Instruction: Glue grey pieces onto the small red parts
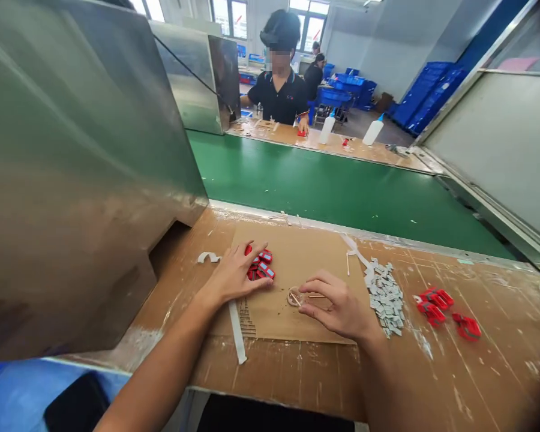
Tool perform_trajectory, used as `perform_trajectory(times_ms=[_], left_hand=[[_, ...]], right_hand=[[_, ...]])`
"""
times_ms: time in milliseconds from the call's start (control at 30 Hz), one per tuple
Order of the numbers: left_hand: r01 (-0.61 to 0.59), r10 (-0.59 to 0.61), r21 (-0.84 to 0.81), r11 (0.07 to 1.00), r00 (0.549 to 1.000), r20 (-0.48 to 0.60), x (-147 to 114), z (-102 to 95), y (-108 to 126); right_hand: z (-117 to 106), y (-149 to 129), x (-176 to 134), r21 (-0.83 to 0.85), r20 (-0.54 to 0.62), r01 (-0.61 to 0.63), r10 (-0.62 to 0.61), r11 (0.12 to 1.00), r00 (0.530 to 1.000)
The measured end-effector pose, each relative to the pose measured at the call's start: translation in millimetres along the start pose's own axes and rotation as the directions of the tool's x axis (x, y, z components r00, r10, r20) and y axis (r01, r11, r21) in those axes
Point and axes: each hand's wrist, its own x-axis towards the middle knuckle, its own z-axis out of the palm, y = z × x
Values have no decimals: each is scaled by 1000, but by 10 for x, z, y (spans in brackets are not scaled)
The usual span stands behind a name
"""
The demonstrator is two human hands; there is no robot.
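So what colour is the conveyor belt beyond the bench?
Green, seen in the head view: the conveyor belt.

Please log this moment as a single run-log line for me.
left hand: flat on red parts | right hand: holding thin stick beside glue dab | grey pieces: heaped right | surface: cardboard sheet

Steel housing (pixel 72 180) walls the left; green belt (pixel 342 186) lies open.
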Motion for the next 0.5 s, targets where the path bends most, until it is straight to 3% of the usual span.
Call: perform_trajectory(times_ms=[100,167,233,367,500], left_hand=[[-28,-8,-185,982,981,-192,-23,-31,-75],[-50,-67,-329,943,940,-335,-22,-34,-105],[-93,-160,-524,847,894,-418,-18,-28,-121],[-175,-300,-846,504,883,-361,-21,-22,-103],[-178,-329,-947,267,907,-263,-24,-34,-29]], right_hand=[[163,145,-127,45,101,-16,12,999,995],[194,194,-177,23,140,-7,4,1000,990],[180,212,-180,-3,146,-1,1,1000,989],[146,220,-122,-18,128,18,-15,1000,992],[214,231,-62,-17,-48,36,-37,999,998]])
